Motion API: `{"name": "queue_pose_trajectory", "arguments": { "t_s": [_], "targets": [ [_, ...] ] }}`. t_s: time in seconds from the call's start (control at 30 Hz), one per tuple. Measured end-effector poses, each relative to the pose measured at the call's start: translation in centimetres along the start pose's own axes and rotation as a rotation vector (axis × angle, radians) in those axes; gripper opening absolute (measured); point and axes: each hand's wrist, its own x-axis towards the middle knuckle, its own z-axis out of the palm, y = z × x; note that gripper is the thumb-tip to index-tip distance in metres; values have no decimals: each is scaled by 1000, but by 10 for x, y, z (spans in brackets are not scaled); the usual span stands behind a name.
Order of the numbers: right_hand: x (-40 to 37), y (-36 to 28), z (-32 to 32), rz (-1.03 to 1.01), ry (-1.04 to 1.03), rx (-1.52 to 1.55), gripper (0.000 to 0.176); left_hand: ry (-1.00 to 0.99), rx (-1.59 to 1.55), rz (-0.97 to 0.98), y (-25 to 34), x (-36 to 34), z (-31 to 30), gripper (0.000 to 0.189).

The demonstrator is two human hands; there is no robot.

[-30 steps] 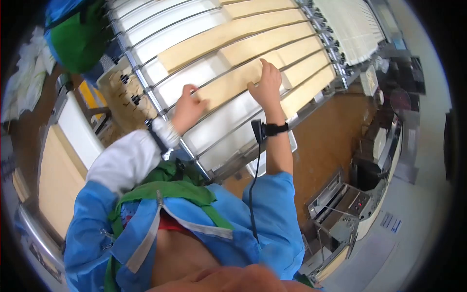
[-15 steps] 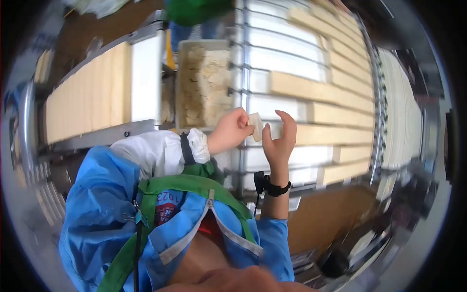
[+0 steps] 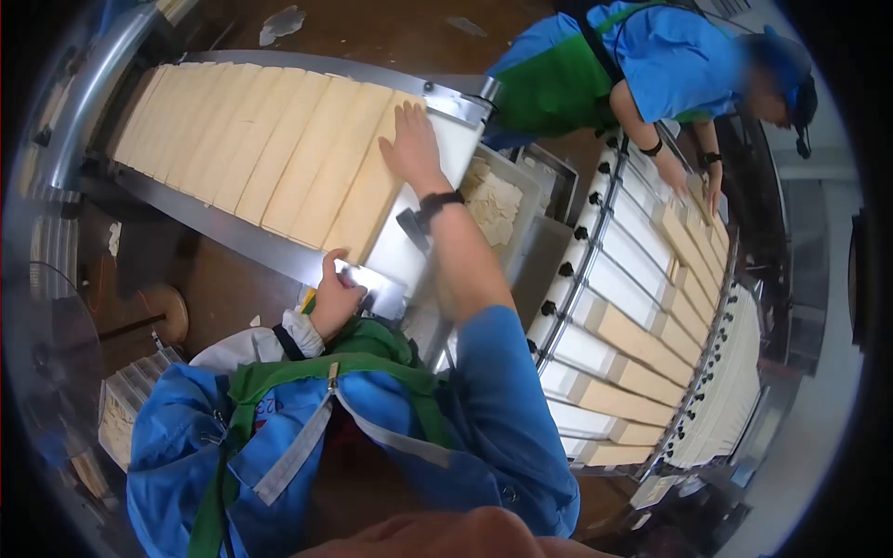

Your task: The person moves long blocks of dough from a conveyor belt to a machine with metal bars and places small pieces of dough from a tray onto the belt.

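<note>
My right hand (image 3: 412,152) lies with its fingers stretched out on the upper end of the last pale dough strip (image 3: 365,186) on the left belt. At that strip's lower end is my left hand (image 3: 337,299), its index finger raised beside the corner and its thumb apart from it, over the metal edge (image 3: 379,290). I make out nothing held in either hand. More strips (image 3: 270,149) lie side by side to the left. A bare white part of the belt (image 3: 409,209) shows beside the last strip.
A bin (image 3: 528,191) of dough scraps stands right of the belt. Beyond it, a slatted conveyor (image 3: 581,270) carries long pale strips (image 3: 642,339). At its far end a co-worker (image 3: 651,56) in blue and green leans in, both hands on strips. A scrap container (image 3: 116,418) is at lower left.
The view has turned toward the left belt. Both my hands have moved from the slatted conveyor to the last strip there. The small pale piece held by my left hand no longer shows.
</note>
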Motion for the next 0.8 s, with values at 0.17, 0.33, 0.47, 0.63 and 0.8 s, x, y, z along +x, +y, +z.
{"name": "queue_pose_trajectory", "arguments": {
  "t_s": [0.17, 0.33, 0.47, 0.63, 0.8],
  "targets": [
    [26, 3, 30, 132, -219, -198, 70, -61, -41, -5, -22, 33, -20, 96],
    [35, -1, 10, 199, -255, -187, 77, -208, -113, -70, 6, 43, -28, 91],
    [63, -4, 0, 336, -258, -218, 79, -245, -131, -169, 30, 41, -28, 89],
    [42, 28, -32, 272, -293, -233, 79, -58, 97, 204, 5, 43, 3, 88],
    [1, 72, -123, 469, -576, 234, 83, -253, 339, 46, 61, 43, 5, 88]
  ]
}}
